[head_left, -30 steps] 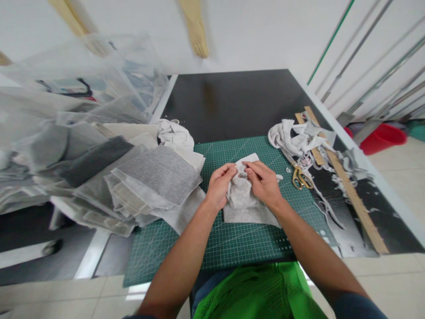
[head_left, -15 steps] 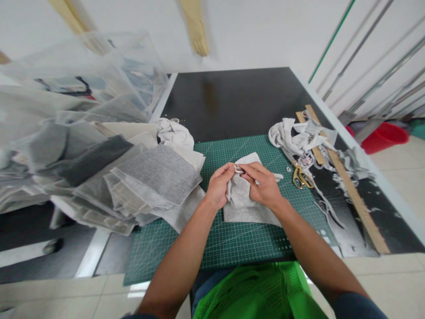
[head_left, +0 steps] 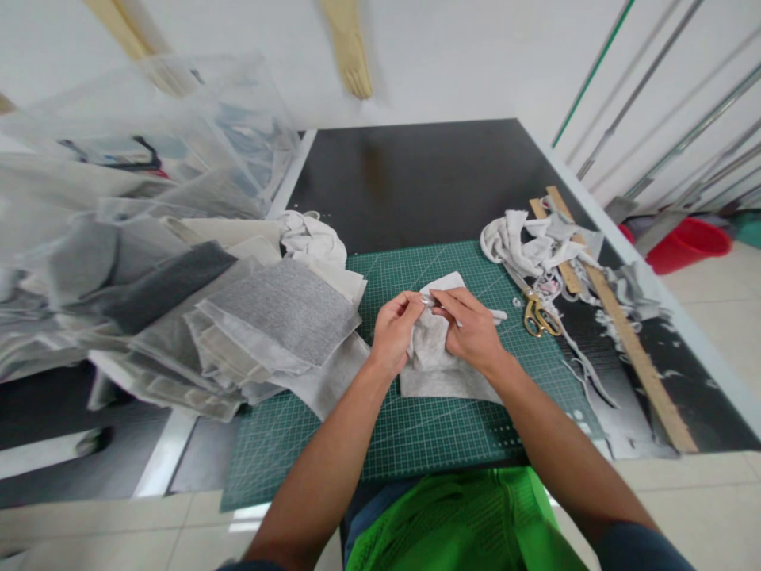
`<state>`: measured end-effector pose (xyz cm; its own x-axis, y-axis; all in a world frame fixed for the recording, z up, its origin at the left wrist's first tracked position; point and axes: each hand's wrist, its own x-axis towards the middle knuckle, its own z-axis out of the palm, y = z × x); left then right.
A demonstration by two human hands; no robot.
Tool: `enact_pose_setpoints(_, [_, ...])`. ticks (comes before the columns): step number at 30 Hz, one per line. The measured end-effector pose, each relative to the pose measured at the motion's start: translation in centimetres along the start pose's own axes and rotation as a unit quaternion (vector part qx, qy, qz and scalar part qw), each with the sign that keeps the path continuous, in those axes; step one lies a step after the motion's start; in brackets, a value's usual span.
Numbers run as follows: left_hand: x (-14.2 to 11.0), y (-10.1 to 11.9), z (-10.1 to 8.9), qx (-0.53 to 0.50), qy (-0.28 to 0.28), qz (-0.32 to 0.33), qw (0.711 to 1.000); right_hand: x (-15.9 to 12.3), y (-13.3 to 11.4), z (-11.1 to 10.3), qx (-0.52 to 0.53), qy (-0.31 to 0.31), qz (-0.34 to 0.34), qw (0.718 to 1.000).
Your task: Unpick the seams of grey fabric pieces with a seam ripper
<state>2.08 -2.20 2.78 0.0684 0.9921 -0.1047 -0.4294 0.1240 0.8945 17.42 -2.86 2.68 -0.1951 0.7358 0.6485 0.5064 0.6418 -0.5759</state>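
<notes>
My left hand [head_left: 395,329] pinches the upper edge of a light grey fabric piece [head_left: 431,341], its fingertips pressed together. My right hand [head_left: 469,325] is closed right beside it, fingertips almost meeting those of the left. A slim pale stick-like thing [head_left: 498,316] pokes out from behind the right hand, and a small shiny bit shows between the fingertips; its kind I cannot make out. The fabric is bunched under the fingers, and its lower part lies flat on the green cutting mat [head_left: 416,444].
To the left rises a pile of grey fabric pieces [head_left: 285,309], some in clear bags, before a clear plastic box [head_left: 238,135]. Gold-handled scissors [head_left: 540,317], fabric scraps [head_left: 517,238] and a long wooden ruler [head_left: 630,341] lie to the right. A red bucket [head_left: 690,246] stands beyond the table.
The fingertips have shifted slightly at the fabric's edge, and more of the small shiny bit shows between them. Both hands stay in nearly the same place.
</notes>
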Motion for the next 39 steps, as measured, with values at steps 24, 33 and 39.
enact_pose_setpoints(24, [1.9,0.9,-3.2,0.198,0.149,0.183,0.951,1.7,2.9,-4.4,0.006,-0.153,0.256,0.954])
enact_pose_setpoints(33, [2.5,2.7,-3.5,0.14,0.204,0.192,0.95,-0.1,1.3,-7.9,-0.016,-0.307,0.189,0.933])
enact_pose_setpoints(39, [2.0,5.2,-2.3,0.074,0.18,0.186,0.963,-0.6,0.0,-7.9,-0.082,-0.243,0.247,0.934])
